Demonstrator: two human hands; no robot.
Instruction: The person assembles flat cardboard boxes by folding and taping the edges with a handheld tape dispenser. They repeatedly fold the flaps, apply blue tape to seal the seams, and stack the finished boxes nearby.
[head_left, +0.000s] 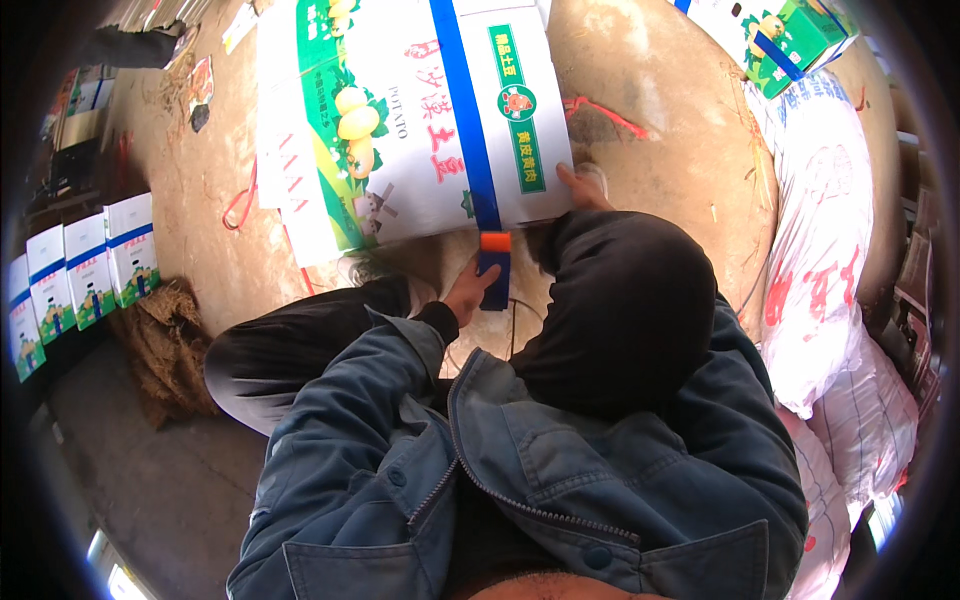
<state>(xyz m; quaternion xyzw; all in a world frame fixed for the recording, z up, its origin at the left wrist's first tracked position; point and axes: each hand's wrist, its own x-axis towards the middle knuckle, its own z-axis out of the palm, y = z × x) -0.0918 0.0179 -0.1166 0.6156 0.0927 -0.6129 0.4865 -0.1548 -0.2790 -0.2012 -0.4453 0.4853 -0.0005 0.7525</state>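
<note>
A white potato carton (410, 120) with green panels lies in front of me, its near edge above my feet. A strip of blue tape (466, 110) runs across it toward me. My left hand (468, 291) is closed on a blue tape dispenser (495, 278) with an orange end, at the carton's near edge, in line with the strip. Beyond my raised right knee, my right hand (582, 189) grips the carton's near right corner. Some of its fingers are hidden, and the knee covers the right forearm.
White sacks (820, 230) with red marks are piled on the right. Several taped cartons (88, 262) stand in a row at left, beside brown sacking (165, 350). Another taped carton (800, 42) sits at the far right. Red string (610, 116) lies on the dusty floor.
</note>
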